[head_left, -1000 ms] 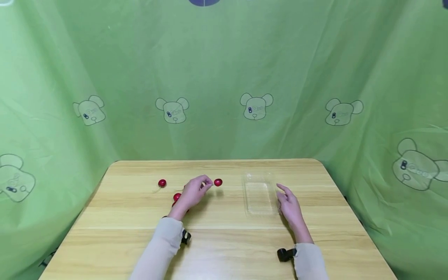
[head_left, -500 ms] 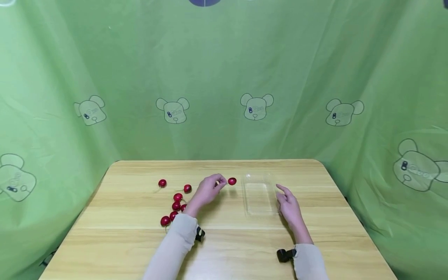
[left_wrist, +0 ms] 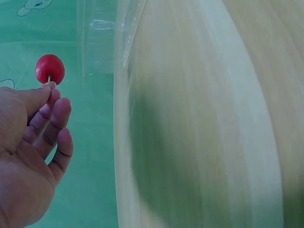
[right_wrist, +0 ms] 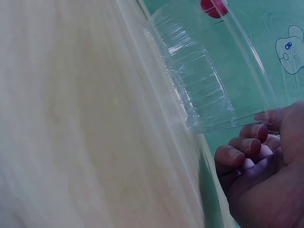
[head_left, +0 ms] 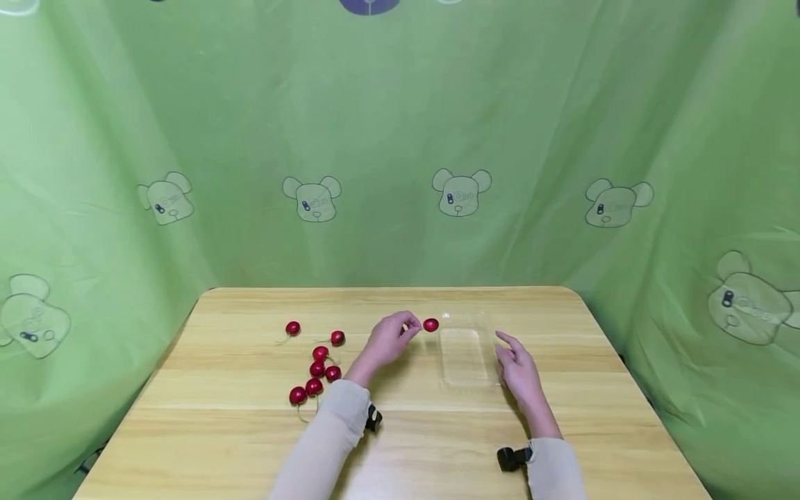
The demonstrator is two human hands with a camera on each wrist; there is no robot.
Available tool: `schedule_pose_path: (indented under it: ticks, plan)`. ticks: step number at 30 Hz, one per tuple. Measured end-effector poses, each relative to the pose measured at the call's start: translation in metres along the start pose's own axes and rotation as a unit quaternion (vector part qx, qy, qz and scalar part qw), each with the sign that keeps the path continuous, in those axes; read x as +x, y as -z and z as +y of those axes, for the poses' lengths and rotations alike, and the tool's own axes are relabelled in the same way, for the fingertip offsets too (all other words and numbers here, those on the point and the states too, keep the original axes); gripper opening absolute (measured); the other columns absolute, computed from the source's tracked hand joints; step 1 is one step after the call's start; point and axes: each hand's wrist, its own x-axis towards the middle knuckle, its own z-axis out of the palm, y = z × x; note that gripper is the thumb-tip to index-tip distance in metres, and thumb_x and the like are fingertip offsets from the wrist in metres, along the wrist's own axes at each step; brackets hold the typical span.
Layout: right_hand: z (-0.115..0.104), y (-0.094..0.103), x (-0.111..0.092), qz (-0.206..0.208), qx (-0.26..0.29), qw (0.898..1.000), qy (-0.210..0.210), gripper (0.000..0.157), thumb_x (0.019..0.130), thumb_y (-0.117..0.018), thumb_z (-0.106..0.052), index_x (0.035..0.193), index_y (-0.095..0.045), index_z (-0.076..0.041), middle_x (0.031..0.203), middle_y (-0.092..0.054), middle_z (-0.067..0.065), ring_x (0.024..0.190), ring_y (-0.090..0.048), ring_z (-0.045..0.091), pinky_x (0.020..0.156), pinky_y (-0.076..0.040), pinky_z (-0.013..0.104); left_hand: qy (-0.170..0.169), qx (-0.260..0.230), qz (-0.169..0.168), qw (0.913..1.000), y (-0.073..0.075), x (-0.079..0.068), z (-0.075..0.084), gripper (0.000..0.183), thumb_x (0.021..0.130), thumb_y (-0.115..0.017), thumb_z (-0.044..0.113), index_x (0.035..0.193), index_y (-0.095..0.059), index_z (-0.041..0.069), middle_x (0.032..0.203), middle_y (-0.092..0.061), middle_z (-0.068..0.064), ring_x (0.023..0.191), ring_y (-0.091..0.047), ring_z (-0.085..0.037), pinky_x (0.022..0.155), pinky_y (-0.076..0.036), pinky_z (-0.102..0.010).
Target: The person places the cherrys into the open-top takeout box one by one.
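My left hand (head_left: 390,339) pinches a red cherry (head_left: 430,325) by its thin stem between thumb and fingertips. The cherry hangs in the air just left of a clear plastic box (head_left: 439,361), near its far left corner. In the left wrist view, the cherry (left_wrist: 50,68) sits beyond the fingertips, and the other fingers curl loosely. My right hand (head_left: 519,368) holds the box at its right side. The right wrist view has the thumb and fingertips at the clear wall (right_wrist: 228,121). Several more cherries (head_left: 317,369) lie on the table left of my left forearm.
The light wooden table (head_left: 412,458) has rounded far corners. A green curtain with bear-head prints (head_left: 387,236) hangs behind and on both sides. Black wrist cameras (head_left: 509,458) are strapped below the sleeves.
My left hand has carried the cherry rightward, up to the left side of the box. Cherries formerly hidden under that arm now show. The right hand and box stay nearly still.
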Motion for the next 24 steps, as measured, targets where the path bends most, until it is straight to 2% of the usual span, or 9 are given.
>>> schedule_pose_path:
  ticks: [6, 14, 24]
  plan:
    - [0.001, 0.002, -0.002, 0.001, -0.005, 1.000, -0.005, 0.048, 0.112, -0.042, -0.024, 0.159, -0.039, -0.012, 0.070, -0.044, -0.003, 0.050, -0.040, 0.007, 0.048, -0.042, 0.024, -0.012, 0.013, 0.008, 0.9998, -0.011, 0.004, 0.003, 0.012, 0.105, -0.063, 0.024, 0.108, -0.071, 0.016, 0.100, -0.072, 0.003, 0.078, -0.059, -0.005, 0.075, -0.052, -0.025]
    - [-0.003, 0.000, -0.001, 0.002, -0.002, 1.000, 0.002, 0.048, 0.112, -0.044, -0.022, 0.158, -0.039, -0.010, 0.072, -0.047, 0.000, 0.049, -0.041, 0.007, 0.047, -0.041, 0.023, -0.023, 0.023, 0.009, 0.9994, -0.015, 0.009, 0.011, 0.012, 0.105, -0.062, 0.024, 0.107, -0.071, 0.017, 0.100, -0.071, 0.004, 0.080, -0.059, -0.006, 0.076, -0.052, -0.024]
    - [-0.002, 0.000, -0.001, 0.007, -0.004, 1.000, 0.006, 0.047, 0.111, -0.046, -0.021, 0.156, -0.042, -0.010, 0.072, -0.046, -0.002, 0.048, -0.042, 0.006, 0.046, -0.040, 0.023, -0.015, 0.024, 0.023, 0.9993, -0.025, 0.016, 0.011, 0.012, 0.105, -0.062, 0.022, 0.108, -0.071, 0.015, 0.101, -0.071, 0.002, 0.083, -0.060, -0.007, 0.078, -0.052, -0.022]
